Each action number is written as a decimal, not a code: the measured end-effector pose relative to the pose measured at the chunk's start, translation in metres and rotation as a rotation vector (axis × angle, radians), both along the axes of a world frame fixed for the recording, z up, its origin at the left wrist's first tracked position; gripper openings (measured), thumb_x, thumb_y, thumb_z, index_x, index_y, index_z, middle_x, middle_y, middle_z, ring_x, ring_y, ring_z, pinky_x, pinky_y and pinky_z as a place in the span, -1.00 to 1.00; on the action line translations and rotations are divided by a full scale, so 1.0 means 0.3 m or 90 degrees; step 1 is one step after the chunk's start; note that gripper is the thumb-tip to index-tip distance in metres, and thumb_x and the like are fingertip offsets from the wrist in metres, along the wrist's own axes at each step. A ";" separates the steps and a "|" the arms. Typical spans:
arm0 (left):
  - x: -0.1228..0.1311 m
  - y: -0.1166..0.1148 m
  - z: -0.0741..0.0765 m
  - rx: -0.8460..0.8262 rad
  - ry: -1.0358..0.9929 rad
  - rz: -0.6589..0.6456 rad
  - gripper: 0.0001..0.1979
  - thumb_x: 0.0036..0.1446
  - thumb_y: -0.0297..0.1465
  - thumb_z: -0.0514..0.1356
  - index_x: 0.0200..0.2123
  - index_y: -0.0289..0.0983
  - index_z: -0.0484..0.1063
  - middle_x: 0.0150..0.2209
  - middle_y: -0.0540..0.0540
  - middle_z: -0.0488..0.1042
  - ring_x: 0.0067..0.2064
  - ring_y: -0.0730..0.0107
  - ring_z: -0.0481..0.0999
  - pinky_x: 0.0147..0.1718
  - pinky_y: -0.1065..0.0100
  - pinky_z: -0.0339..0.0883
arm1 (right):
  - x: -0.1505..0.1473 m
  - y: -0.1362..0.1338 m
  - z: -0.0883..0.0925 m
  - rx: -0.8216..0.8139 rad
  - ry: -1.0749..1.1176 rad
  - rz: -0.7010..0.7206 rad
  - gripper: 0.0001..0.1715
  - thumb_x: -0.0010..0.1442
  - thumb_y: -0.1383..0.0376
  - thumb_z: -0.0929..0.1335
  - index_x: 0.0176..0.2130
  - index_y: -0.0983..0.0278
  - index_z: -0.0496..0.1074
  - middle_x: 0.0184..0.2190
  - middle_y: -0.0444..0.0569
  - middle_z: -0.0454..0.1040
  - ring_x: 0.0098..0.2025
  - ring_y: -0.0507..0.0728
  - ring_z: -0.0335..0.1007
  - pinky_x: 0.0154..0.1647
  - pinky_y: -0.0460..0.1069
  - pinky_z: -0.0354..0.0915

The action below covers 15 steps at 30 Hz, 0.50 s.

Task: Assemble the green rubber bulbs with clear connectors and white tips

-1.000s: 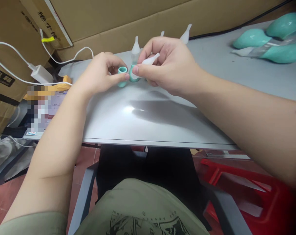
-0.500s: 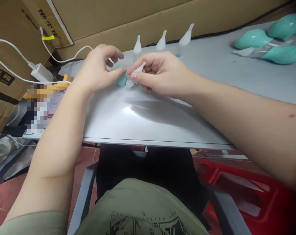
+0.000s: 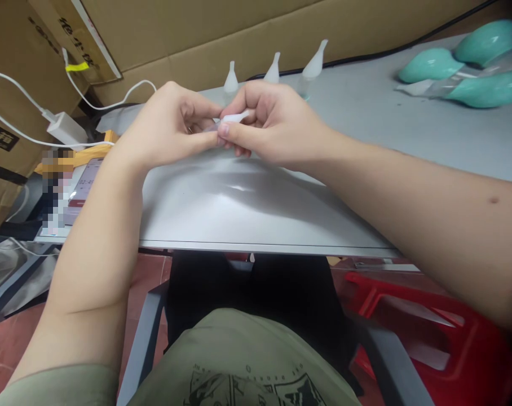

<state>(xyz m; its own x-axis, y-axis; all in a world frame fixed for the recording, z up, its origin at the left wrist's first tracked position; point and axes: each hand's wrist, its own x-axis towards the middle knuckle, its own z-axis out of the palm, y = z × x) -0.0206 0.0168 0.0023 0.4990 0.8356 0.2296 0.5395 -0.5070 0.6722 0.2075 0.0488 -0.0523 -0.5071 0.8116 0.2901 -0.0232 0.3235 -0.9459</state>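
Observation:
My right hand (image 3: pixel 277 121) pinches a small white tapered nozzle (image 3: pixel 235 118) between thumb and fingers, its thin end pointing right. Fingertips of my left hand (image 3: pixel 167 124) close on a translucent piece (image 3: pixel 212 128) at the nozzle's wide end, so the two hands meet just above the desk. Whatever else lies within the left fingers is hidden. Behind the hands stand three more white nozzles on clear bases: a left one (image 3: pixel 230 80), a middle one (image 3: pixel 273 69) partly covered by my right hand, and a tilted right one (image 3: pixel 316 63).
Teal bulbs (image 3: pixel 433 66) with clear tubes, one bearing a white tip, lie at the desk's far right. A white charger (image 3: pixel 67 129) with cables and a phone (image 3: pixel 84 189) are at the left. Cardboard (image 3: pixel 188 39) walls the back. A red plastic stool (image 3: pixel 484 338) stands below right.
My left hand has moved right and closed its fingers at the nozzle's wide end. The nozzle now lies flatter, and the teal piece between the hands is no longer visible.

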 end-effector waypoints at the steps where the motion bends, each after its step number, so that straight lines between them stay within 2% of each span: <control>1: 0.000 0.000 0.003 0.016 0.022 0.005 -0.66 0.30 0.03 0.56 -0.18 -0.11 0.85 -0.37 -0.03 0.69 -0.29 0.16 0.54 -0.26 0.10 0.46 | -0.002 0.002 -0.002 -0.003 -0.002 0.004 -0.56 0.39 0.23 0.71 -0.21 0.20 0.44 -0.43 -0.19 0.60 -0.45 -0.02 0.46 -0.43 -0.06 0.35; 4: -0.008 0.001 0.010 0.049 0.094 0.037 -0.66 0.30 0.01 0.55 -0.23 -0.14 0.85 -0.46 0.00 0.61 -0.42 0.28 0.40 -0.31 0.12 0.34 | -0.010 0.016 -0.010 -0.005 -0.006 0.017 -0.63 0.41 0.22 0.69 -0.19 0.19 0.49 -0.41 -0.19 0.64 -0.44 -0.01 0.49 -0.42 -0.07 0.41; 7: -0.014 -0.001 0.014 0.046 0.135 0.068 -0.76 0.33 -0.11 0.50 -0.20 -0.15 0.85 -0.41 -0.03 0.70 -0.39 0.19 0.51 -0.27 0.10 0.38 | -0.017 0.020 -0.016 0.006 -0.011 0.019 -0.60 0.42 0.19 0.68 -0.22 0.19 0.47 -0.40 -0.18 0.64 -0.41 0.01 0.53 -0.38 -0.06 0.45; 10: -0.013 -0.006 0.017 0.060 0.158 0.084 -0.81 0.33 -0.18 0.46 -0.27 -0.13 0.83 -0.41 -0.03 0.72 -0.38 0.15 0.54 -0.28 0.10 0.36 | -0.022 0.004 -0.016 0.030 -0.013 -0.013 -0.60 0.45 0.22 0.65 -0.25 0.18 0.45 -0.42 -0.16 0.61 -0.40 0.03 0.54 -0.35 -0.03 0.46; 15: -0.015 -0.009 0.019 0.101 0.158 0.061 -0.76 0.33 -0.13 0.45 -0.34 -0.09 0.78 -0.50 0.02 0.62 -0.45 0.26 0.33 -0.29 0.13 0.36 | -0.035 -0.030 -0.017 0.072 0.021 -0.042 -0.62 0.48 0.32 0.62 -0.25 0.18 0.41 -0.39 -0.17 0.60 -0.39 0.01 0.51 -0.34 -0.04 0.39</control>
<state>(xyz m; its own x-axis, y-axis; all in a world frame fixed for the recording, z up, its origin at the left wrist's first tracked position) -0.0251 0.0142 0.0081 0.4764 0.8453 0.2419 0.7276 -0.5335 0.4311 0.1971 0.0398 -0.0575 -0.4430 0.8036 0.3974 -0.0283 0.4305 -0.9022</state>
